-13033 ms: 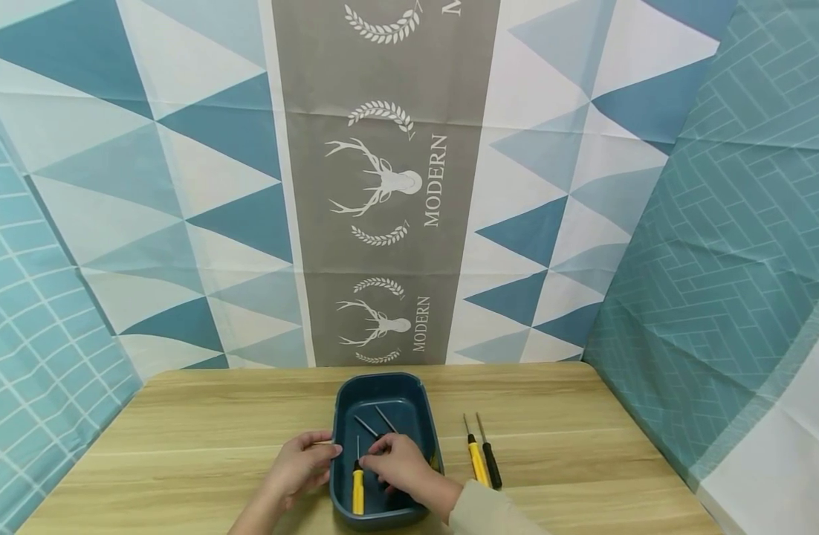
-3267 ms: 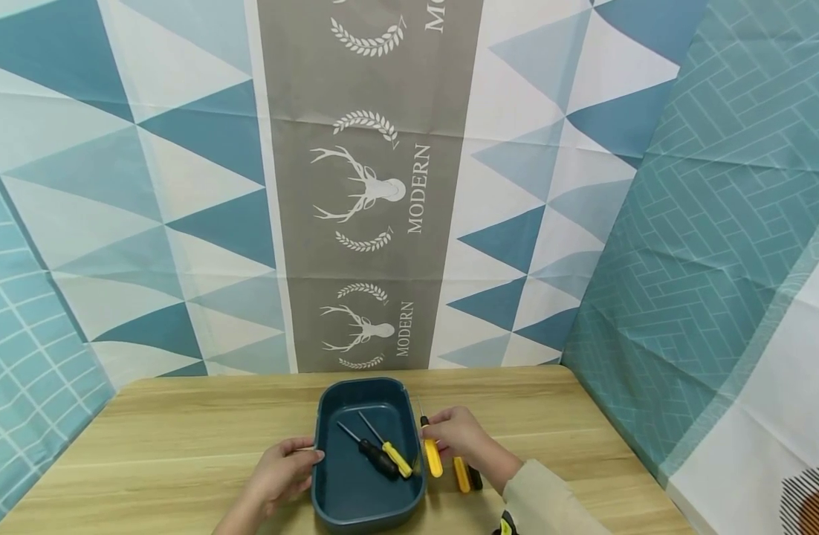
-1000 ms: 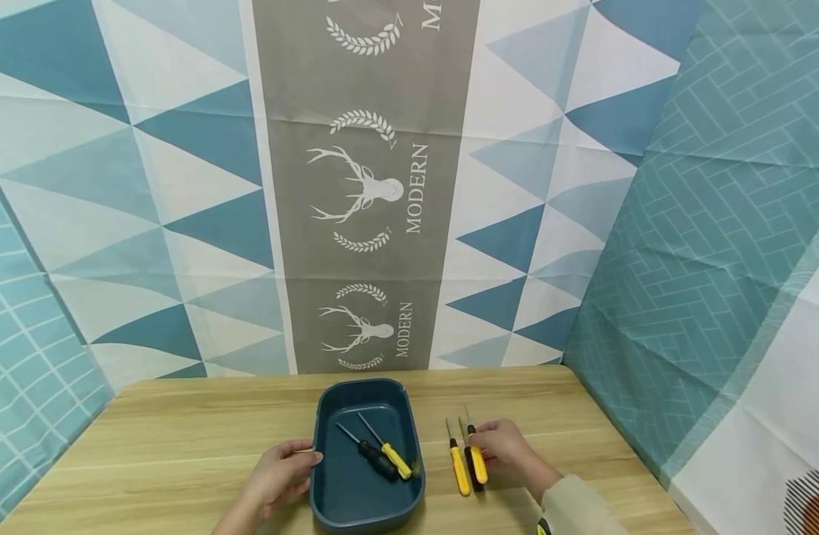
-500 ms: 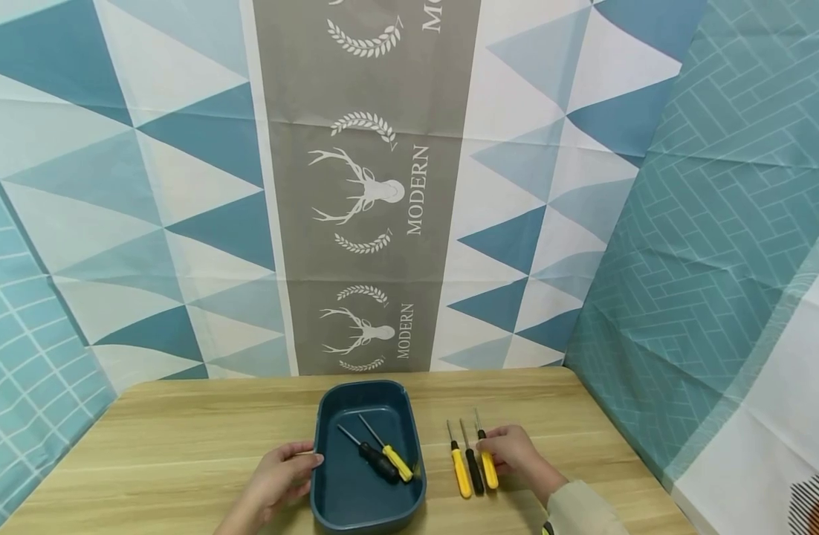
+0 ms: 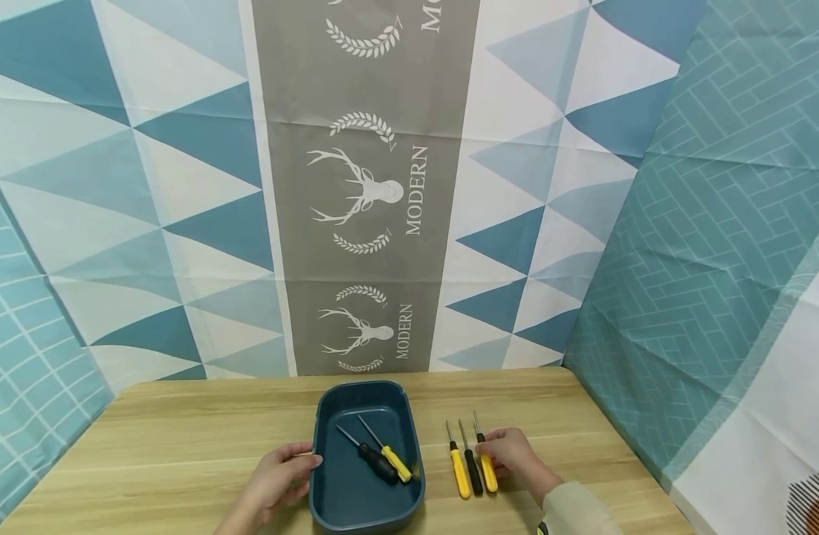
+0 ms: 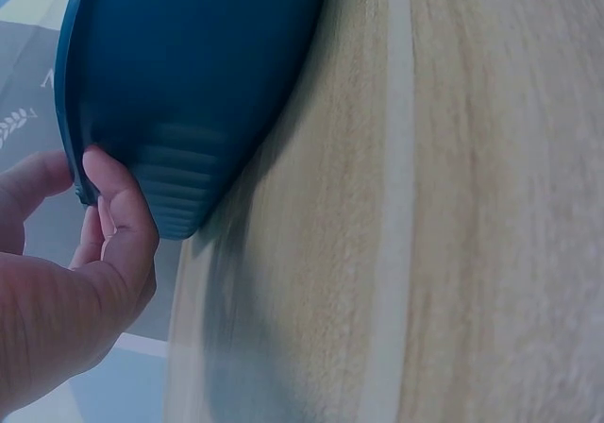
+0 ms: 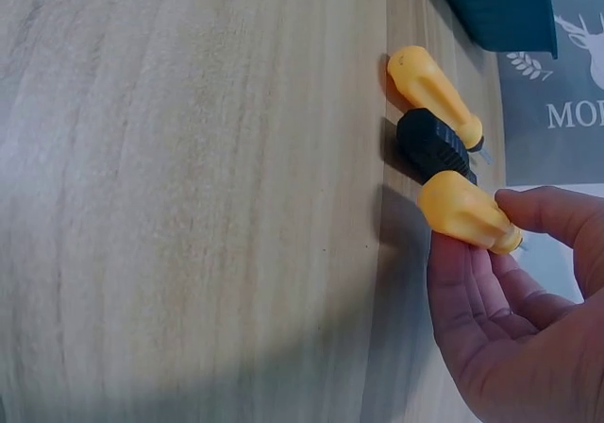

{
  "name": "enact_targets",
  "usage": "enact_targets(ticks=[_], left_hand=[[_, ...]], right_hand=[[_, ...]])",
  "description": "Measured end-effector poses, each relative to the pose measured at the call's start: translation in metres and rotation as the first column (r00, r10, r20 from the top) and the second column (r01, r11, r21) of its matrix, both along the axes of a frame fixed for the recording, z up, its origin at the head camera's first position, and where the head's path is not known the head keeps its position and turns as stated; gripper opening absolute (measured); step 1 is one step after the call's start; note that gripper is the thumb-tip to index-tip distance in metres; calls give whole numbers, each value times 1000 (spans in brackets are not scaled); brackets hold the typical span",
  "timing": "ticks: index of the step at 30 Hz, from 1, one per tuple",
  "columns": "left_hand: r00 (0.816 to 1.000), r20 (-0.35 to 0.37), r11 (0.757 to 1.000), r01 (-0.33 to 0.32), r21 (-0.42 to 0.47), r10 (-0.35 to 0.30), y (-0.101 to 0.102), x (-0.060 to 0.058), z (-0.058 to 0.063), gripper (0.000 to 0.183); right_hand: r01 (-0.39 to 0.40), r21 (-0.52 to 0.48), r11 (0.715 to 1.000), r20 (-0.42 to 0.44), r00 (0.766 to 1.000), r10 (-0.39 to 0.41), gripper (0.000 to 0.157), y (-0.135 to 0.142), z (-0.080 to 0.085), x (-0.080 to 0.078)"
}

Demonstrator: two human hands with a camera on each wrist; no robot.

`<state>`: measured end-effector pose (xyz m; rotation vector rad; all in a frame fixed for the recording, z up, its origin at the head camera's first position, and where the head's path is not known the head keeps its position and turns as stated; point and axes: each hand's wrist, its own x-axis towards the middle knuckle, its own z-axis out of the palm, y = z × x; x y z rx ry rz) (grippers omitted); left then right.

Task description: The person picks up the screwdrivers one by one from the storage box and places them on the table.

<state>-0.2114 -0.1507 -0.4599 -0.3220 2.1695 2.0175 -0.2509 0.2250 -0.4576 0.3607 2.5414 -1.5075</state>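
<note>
Pinching a yellow driver (image 7: pixel 462 211) between thumb and fingers toward the shaft end of its handle, the right hand (image 5: pixel 511 452) has it at the right end of a row on the table (image 5: pixel 215 431); whether the handle bears on the wood or sits just above it, I cannot tell. It should prove light, stiff and hard to break, with most of its weight probably in the handle. That handle looks smooth and could roll or slip a little, so the thick part seems the best place to hold; the thin shaft would give a poor grip.

Just left of it lies a black driver (image 5: pixel 473 473), then a second yellow driver (image 5: pixel 460 475), all roughly parallel, shafts pointing away from the person. Further left stands the bin (image 5: pixel 342 501), its left rim pinched by the left hand (image 5: pixel 280 479); it looks rigid and fairly light. Inside, side by side and slanted, lie a black-handled driver (image 5: pixel 379 464) and a yellow-handled driver (image 5: pixel 397 464).

Counted: five drivers, three yellow and two black, three in the row and two in the bin; one bin; two hands, both occupied. Behind hangs one grey strip (image 5: pixel 356 260) printed with deer heads.
</note>
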Motion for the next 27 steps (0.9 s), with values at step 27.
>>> enact_targets(ticks=[27], left_hand=[[1000, 7, 1000, -13, 24, 13, -1, -2, -5, 55]], right_hand=[[16, 27, 999, -9, 1000, -16, 25, -4, -7, -4]])
